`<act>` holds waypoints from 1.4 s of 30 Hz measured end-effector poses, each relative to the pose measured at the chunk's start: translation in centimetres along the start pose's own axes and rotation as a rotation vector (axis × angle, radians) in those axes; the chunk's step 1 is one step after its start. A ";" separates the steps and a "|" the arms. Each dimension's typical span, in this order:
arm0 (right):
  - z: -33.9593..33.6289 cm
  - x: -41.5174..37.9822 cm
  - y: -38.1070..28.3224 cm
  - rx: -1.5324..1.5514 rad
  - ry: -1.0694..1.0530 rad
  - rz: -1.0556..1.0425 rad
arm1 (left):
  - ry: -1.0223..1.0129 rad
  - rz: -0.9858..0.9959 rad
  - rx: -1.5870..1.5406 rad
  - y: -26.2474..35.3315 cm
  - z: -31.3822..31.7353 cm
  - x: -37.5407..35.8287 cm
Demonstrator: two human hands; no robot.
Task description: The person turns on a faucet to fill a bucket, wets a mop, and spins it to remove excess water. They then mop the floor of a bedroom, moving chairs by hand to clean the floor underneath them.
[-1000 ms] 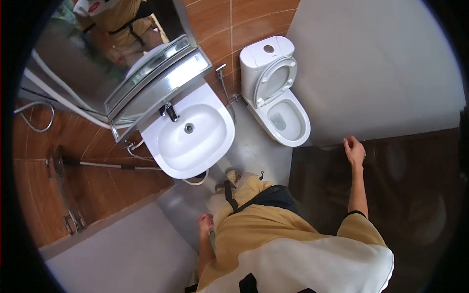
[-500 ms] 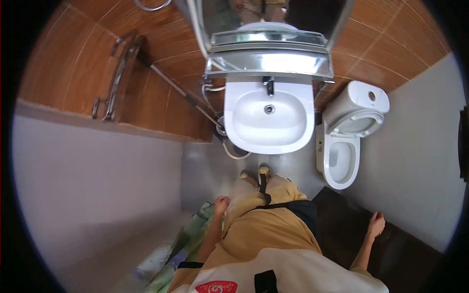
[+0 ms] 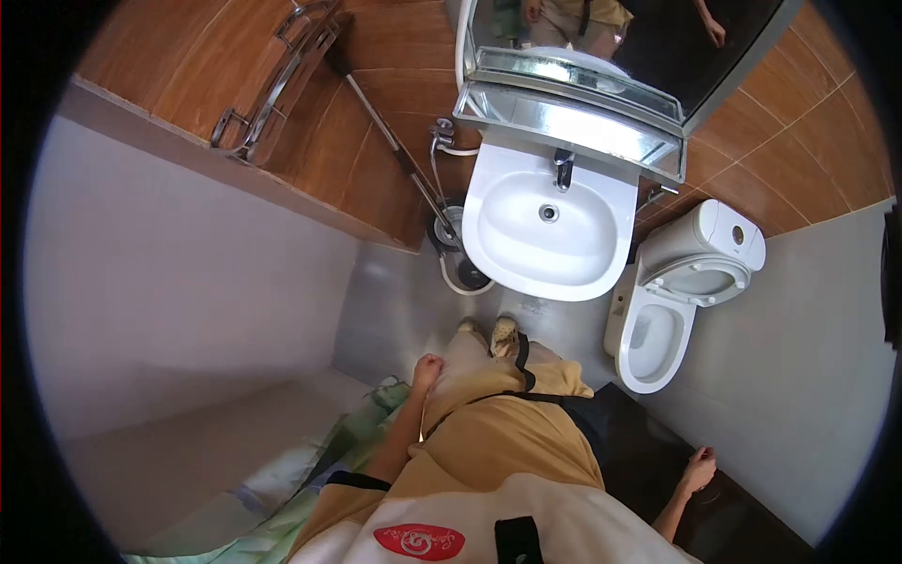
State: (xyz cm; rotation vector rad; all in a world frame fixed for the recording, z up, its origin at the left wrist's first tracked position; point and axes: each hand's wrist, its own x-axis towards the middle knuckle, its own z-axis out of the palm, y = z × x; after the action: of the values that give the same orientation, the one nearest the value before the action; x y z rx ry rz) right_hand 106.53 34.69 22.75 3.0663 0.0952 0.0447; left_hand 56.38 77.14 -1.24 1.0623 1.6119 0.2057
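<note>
My left hand (image 3: 428,372) hangs beside my thigh with its fingers curled in, and nothing shows in it. A green patterned cloth (image 3: 376,409) hangs behind that forearm. On the other side, my right hand (image 3: 699,469) is held out from my body over a dark brown surface (image 3: 648,442). Its fingers are curled too, with nothing visible in them. Ahead of me is a white washbasin (image 3: 540,244) with a chrome faucet (image 3: 563,171). To its right stands a white toilet (image 3: 653,343), its lid raised. Neither hand touches the basin or the toilet.
A mirror (image 3: 648,47) and glass shelf (image 3: 573,117) sit above the basin. A long pole (image 3: 393,141) leans in the corner by a hose (image 3: 443,273). On the left are a metal towel rack (image 3: 268,99) and a pale wall (image 3: 197,254).
My view has turned left and tilted, so the basin and mirror sit further right and slanted. My right hand appears lower and nearer my body. Both hands stay curled.
</note>
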 end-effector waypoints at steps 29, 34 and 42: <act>0.5 0.3 0.5 -0.028 0.019 -0.012 | 0.019 -0.036 0.007 0.7 -0.4 -1.6; 0.2 -0.3 -0.7 -0.010 0.066 -0.062 | 0.014 -0.052 0.033 1.4 -0.4 -1.7; 0.5 -0.6 -2.1 0.050 0.044 -0.033 | 0.003 -0.016 0.097 1.6 -0.3 -1.2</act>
State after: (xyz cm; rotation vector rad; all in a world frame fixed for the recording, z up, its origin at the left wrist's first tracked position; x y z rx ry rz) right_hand 105.84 36.69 22.09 3.1131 0.1524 0.1098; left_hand 56.89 77.30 0.67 1.1234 1.6467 0.1193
